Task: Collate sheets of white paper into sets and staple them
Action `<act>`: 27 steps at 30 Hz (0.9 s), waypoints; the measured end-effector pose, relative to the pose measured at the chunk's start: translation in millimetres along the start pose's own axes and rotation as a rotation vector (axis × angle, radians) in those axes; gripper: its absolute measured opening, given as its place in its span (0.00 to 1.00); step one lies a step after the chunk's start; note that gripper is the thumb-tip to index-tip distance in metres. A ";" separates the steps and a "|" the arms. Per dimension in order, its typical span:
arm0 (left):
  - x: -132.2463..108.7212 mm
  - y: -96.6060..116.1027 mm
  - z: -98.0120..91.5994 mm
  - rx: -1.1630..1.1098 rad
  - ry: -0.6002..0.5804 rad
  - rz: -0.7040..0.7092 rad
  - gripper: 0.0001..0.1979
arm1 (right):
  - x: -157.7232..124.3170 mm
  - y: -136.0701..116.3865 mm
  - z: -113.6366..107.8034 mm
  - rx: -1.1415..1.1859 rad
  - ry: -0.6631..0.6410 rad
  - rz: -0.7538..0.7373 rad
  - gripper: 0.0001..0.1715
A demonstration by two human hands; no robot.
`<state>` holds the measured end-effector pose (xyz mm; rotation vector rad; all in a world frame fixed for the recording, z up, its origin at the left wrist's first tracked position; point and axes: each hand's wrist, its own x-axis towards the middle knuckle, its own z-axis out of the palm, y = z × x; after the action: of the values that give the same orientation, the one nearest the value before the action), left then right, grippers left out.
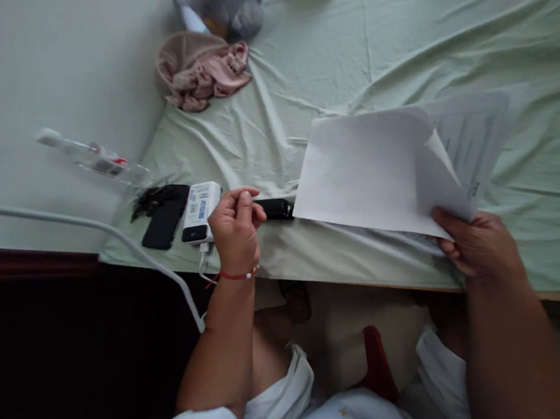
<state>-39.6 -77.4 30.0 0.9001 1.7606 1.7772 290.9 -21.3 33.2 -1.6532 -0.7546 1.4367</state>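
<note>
My right hand [476, 245] grips a sheaf of white paper sheets [364, 172] at their near right corner, holding them over the bed's near edge; one sheet curls up and shows a printed page [472, 140] behind. My left hand [235, 226] is curled closed over the end of a black cylindrical object [276, 208] that lies on the sheet. Whether its fingers actually grip that object is hidden. A white power bank [200, 212] lies just left of that hand, touching or nearly touching it.
A pale green bedsheet [356, 57] covers the bed. A black phone [165, 216] and a dark tangle lie left of the power bank. Pink crumpled cloth [202, 71] and grey cloth [234, 1] lie at the far left. A white cable [83, 223] crosses in front of the wall.
</note>
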 end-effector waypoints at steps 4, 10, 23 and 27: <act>9.7 -16.8 -6.1 0.260 0.121 0.170 0.05 | 5.4 10.1 0.3 -0.049 -0.100 -0.038 0.22; 26.3 -39.0 -13.3 0.618 -0.011 0.259 0.11 | 4.6 13.5 2.9 -0.053 -0.157 -0.048 0.22; 21.4 -38.0 -11.5 0.736 -0.383 0.143 0.17 | 10.0 21.1 0.6 -0.125 -0.124 -0.033 0.21; 19.5 -35.3 -9.3 0.807 -0.404 0.101 0.17 | 9.0 19.9 1.2 -0.144 -0.116 -0.027 0.21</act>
<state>-63.5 -67.4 -2.3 1.5447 2.1697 0.7912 290.1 -23.4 11.5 -1.6707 -0.9615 1.4990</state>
